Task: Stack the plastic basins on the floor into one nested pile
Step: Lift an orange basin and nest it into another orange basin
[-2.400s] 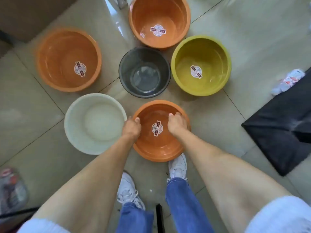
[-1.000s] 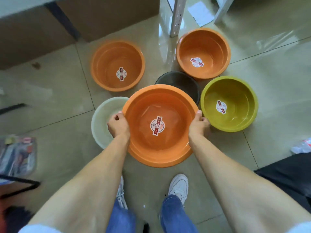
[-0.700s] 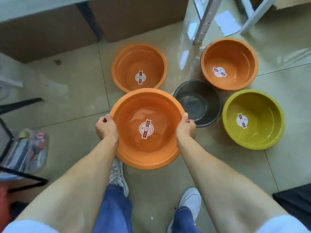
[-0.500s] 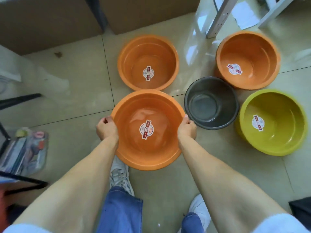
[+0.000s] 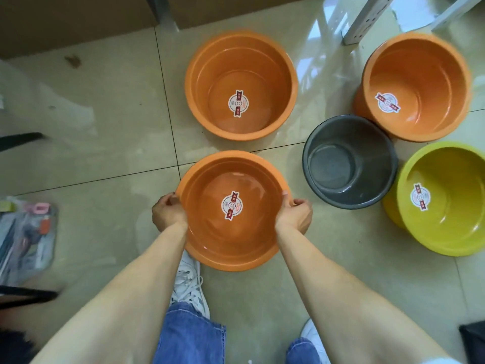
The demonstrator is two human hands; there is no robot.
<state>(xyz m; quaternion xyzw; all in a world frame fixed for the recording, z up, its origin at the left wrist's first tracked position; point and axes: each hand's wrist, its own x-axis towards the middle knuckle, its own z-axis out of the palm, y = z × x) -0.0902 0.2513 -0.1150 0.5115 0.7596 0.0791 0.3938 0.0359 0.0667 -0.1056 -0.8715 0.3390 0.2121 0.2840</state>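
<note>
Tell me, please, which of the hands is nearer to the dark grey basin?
Right. The right hand grips the held orange basin on the side facing the dark grey basin; the left hand grips the opposite rim, farther away.
</note>
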